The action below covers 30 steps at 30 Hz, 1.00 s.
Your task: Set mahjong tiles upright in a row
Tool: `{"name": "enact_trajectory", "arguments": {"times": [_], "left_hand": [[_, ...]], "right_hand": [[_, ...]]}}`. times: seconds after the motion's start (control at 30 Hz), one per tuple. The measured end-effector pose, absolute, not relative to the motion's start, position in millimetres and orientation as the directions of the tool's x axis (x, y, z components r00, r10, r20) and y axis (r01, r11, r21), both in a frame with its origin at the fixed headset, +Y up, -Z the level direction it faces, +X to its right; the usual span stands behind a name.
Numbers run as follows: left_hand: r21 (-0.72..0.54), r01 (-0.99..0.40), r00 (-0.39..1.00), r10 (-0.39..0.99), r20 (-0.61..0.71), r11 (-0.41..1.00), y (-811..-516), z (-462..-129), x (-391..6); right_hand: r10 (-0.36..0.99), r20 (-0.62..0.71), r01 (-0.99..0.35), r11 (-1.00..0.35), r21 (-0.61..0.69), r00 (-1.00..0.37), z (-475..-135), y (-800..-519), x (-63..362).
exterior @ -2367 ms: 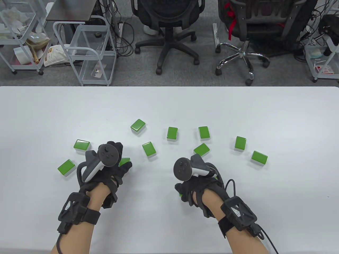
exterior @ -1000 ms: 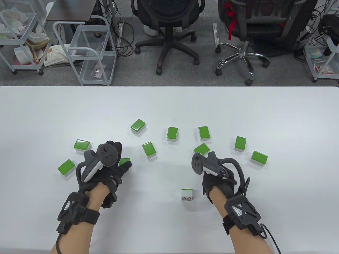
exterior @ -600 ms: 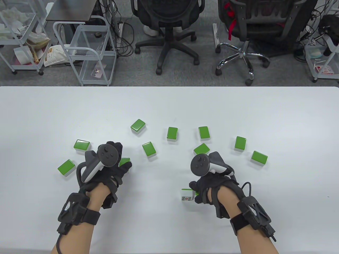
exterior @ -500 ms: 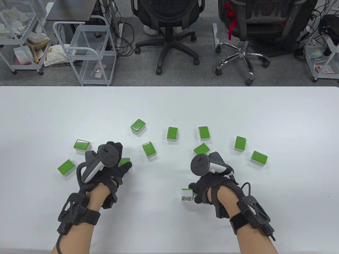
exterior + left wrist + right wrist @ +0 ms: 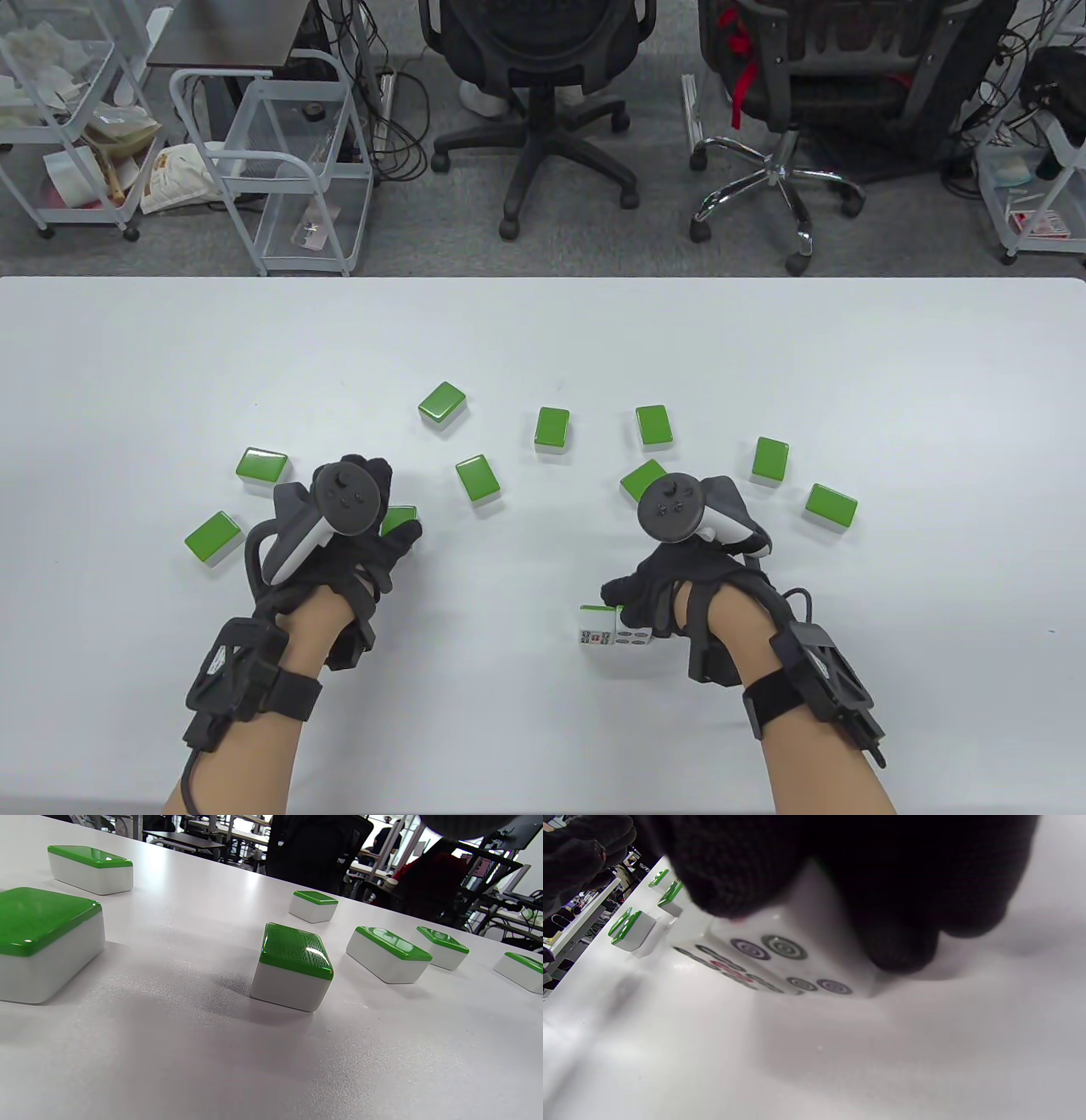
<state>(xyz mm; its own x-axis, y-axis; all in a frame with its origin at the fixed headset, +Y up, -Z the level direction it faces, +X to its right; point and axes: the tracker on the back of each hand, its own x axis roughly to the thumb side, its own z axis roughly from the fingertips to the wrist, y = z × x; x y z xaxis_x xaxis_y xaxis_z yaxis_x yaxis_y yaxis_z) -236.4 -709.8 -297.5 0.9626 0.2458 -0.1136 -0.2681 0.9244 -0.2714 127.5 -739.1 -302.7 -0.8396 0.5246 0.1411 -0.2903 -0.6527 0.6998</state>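
Observation:
Two tiles stand upright side by side near the table's front: the first tile [image 5: 596, 626] and, touching its right side, a second tile [image 5: 634, 635] with a circles face. My right hand [image 5: 632, 607] grips the second tile from above. In the right wrist view my gloved fingers [image 5: 899, 942] clasp this tile [image 5: 797, 959], and the first tile [image 5: 725, 965] stands against it. My left hand [image 5: 382, 501] rests on the table over a face-down green tile [image 5: 399, 516] and holds nothing. That tile [image 5: 292, 965] lies untouched in the left wrist view.
Several green-backed tiles lie face down in an arc across the white table [image 5: 543, 340], from the left one [image 5: 212, 536] to the right one [image 5: 831, 506]. One tile [image 5: 642, 477] lies just beyond my right hand. Chairs and carts stand beyond the far edge.
My right hand left the first standing tile, fetched a second tile from the right and set it upright against the first one's right side. The left hand has not moved.

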Motion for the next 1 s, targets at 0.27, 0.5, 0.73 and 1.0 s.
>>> {"name": "enact_trajectory", "arguments": {"times": [0.27, 0.5, 0.73, 1.0], "left_hand": [[-0.264, -0.276, 0.96, 0.254, -0.117, 0.924, -707.6, -296.9, -237.5], [-0.266, -0.276, 0.96, 0.253, -0.119, 0.924, -707.5, -296.8, -237.6], [-0.271, -0.276, 0.96, 0.251, -0.124, 0.922, -709.0, -297.1, -238.1], [-0.286, -0.264, 0.963, 0.238, -0.123, 0.921, -712.7, -298.9, -236.5]], "right_hand": [[0.6, 0.148, -0.469, -0.735, 0.489, -0.786, -308.4, -676.1, 173.9], [0.48, -0.063, -0.484, -0.872, 0.077, -0.875, -316.6, -645.7, 249.7], [0.143, -0.386, -0.2, -0.974, 0.109, -0.911, -330.6, -688.8, 292.9], [-0.013, -0.452, -0.103, -0.968, 0.231, -0.892, -354.5, -732.0, 301.1]]}}
